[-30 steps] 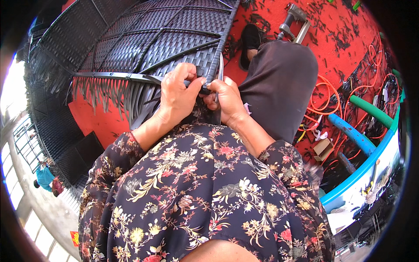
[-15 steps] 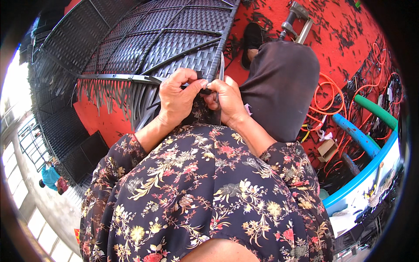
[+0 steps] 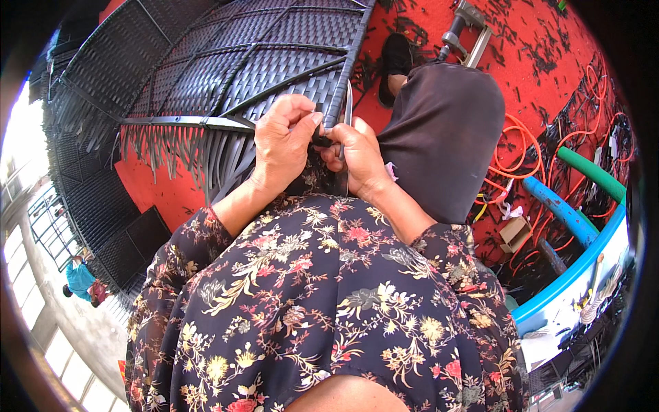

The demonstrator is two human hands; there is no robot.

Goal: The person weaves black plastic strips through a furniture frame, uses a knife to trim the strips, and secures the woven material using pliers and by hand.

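Left hand (image 3: 283, 145): raised slightly since half a second ago; fingers bent to thumb, I can't tell on what.
Black woven wicker panel (image 3: 268, 65): corner just beyond both grips.
Right hand (image 3: 359, 156): I see it closed round a flat dark-grey strip (image 3: 349, 106).

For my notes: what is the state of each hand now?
Left hand: closed at a corner of the woven panel; what it pinches is unclear.
Right hand: closed, holding a dark strip.

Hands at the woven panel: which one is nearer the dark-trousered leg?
The right hand, beside the dark-trousered leg. The left hand is farther off, on the side of the hanging strips.
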